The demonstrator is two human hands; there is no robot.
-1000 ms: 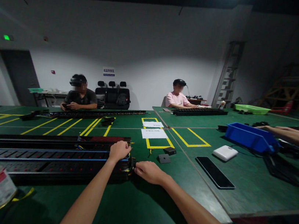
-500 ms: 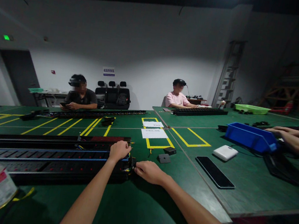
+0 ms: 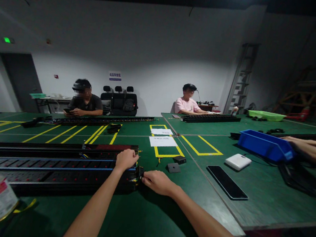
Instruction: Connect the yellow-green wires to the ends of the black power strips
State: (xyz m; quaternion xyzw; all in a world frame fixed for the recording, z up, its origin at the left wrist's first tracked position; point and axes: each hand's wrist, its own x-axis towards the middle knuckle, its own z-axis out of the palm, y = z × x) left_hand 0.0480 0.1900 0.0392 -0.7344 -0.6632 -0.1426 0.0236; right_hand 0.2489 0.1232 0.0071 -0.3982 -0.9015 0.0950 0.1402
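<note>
Rail (image 3: 80, 172), long & black, lies on near L part of table (image 3: 143, 226), long axis approx L–R. Small black end pc (image 3: 140, 172) is at its R tip, just L of R hand (image 3: 157, 181), the nearer one. R fingers bunched, apparently pinching it; forearm (image 3: 205, 222) slants in from near R. L hand (image 3: 125, 159) curled atop rail's R end, grip unclear.

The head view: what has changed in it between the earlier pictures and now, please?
The co-worker's hands shifted slightly rightward near the blue bin. The left hand is still on the long black unit, the right hand still at its end; the phone stays put.
</note>
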